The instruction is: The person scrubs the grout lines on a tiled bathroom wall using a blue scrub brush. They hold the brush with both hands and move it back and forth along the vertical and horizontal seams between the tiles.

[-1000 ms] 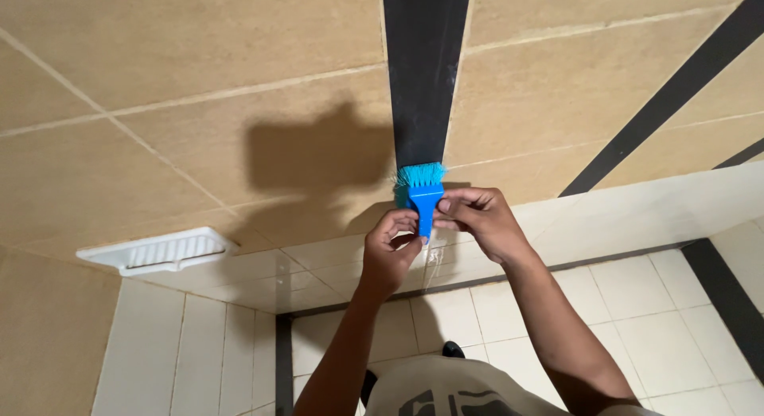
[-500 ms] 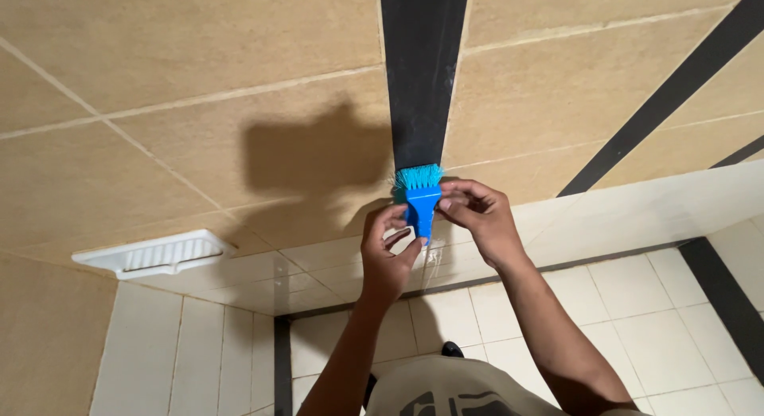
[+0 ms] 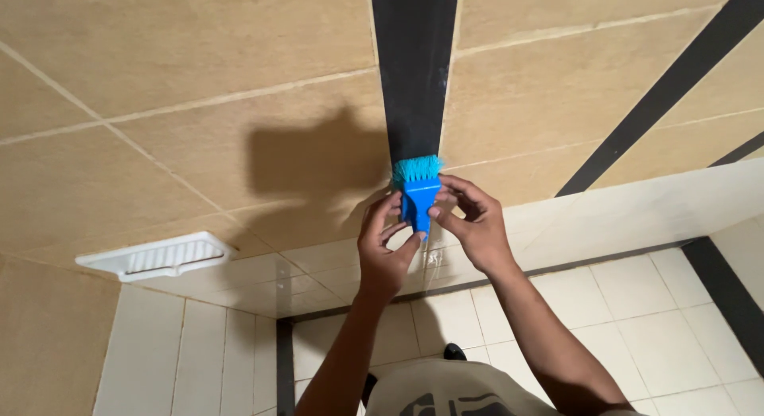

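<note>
A small blue scrubbing brush (image 3: 418,188) with teal bristles is pressed against the black vertical tile strip (image 3: 414,66) on the beige tiled wall. My left hand (image 3: 384,249) grips the brush handle from the left and below. My right hand (image 3: 471,223) pinches the handle from the right with fingertips. The bristles touch the lower end of the black strip, just above the band of white tiles.
A white plastic soap dish (image 3: 159,255) is fixed to the wall at the left. A diagonal black stripe (image 3: 660,89) crosses the wall at the right. White floor tiles (image 3: 621,304) with dark borders lie below, beyond my arms.
The brush and both hands have stayed at almost the same spot on the black strip, shifting only slightly upward.
</note>
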